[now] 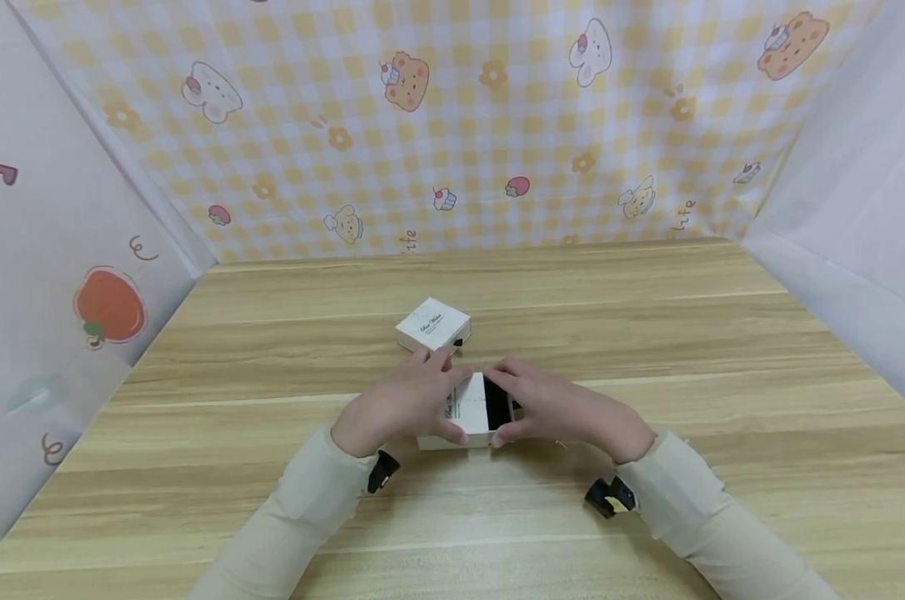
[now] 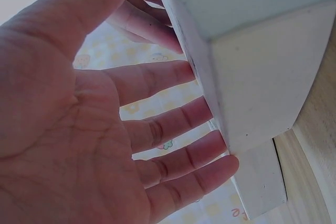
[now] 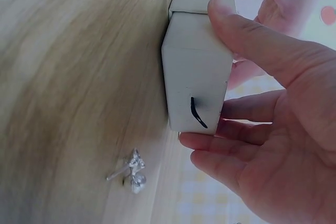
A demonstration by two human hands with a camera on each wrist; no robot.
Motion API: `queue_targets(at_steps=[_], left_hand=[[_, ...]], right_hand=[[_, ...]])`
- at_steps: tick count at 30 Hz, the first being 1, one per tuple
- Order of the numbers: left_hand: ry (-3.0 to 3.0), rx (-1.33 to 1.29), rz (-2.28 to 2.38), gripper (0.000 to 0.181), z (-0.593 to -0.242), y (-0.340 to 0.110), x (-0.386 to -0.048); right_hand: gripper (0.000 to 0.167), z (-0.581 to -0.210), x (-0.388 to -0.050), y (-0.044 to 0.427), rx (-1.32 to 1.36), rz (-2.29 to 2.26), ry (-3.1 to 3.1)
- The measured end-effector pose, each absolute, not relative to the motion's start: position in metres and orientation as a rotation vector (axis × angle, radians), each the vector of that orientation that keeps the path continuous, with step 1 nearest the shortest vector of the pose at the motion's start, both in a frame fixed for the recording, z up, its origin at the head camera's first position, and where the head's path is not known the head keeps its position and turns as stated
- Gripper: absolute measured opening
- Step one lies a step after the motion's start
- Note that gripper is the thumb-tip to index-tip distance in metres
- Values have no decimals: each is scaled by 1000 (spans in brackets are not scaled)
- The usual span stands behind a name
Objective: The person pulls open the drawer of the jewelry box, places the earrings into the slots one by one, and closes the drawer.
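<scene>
A small white drawer-style gift box [image 1: 469,408] with dark lettering lies on the table between both hands. Its drawer [image 1: 497,406] stands partly out to the right, showing a black inside. My left hand [image 1: 400,404] holds the box's outer sleeve, thumb at the near side and fingers at the far side. With thumb and fingers on opposite sides, my right hand [image 1: 553,412] grips the drawer. A black pull tab [image 3: 197,114] shows on the drawer's end in the right wrist view. Close by on the table lies a shiny silver earring [image 3: 134,171] with clear stones.
A second white box [image 1: 432,323] with similar lettering and a black tab sits just beyond my left hand. The wooden table [image 1: 632,317] runs back to a yellow checked cloth [image 1: 490,125]. White cloth walls stand at both sides.
</scene>
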State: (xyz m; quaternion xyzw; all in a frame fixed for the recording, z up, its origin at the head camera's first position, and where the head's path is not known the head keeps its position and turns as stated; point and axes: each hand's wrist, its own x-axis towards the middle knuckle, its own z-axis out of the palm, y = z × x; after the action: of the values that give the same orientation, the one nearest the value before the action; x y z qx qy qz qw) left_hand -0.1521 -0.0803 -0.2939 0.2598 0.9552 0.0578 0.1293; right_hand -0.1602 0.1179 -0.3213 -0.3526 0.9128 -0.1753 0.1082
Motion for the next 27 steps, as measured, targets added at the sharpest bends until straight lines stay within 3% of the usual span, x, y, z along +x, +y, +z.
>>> queue_targets(at_steps=[27], left_hand=[[2784, 772, 148, 81, -294, -81, -152]], right_hand=[[87, -317, -158, 119, -937, -510, 2660]])
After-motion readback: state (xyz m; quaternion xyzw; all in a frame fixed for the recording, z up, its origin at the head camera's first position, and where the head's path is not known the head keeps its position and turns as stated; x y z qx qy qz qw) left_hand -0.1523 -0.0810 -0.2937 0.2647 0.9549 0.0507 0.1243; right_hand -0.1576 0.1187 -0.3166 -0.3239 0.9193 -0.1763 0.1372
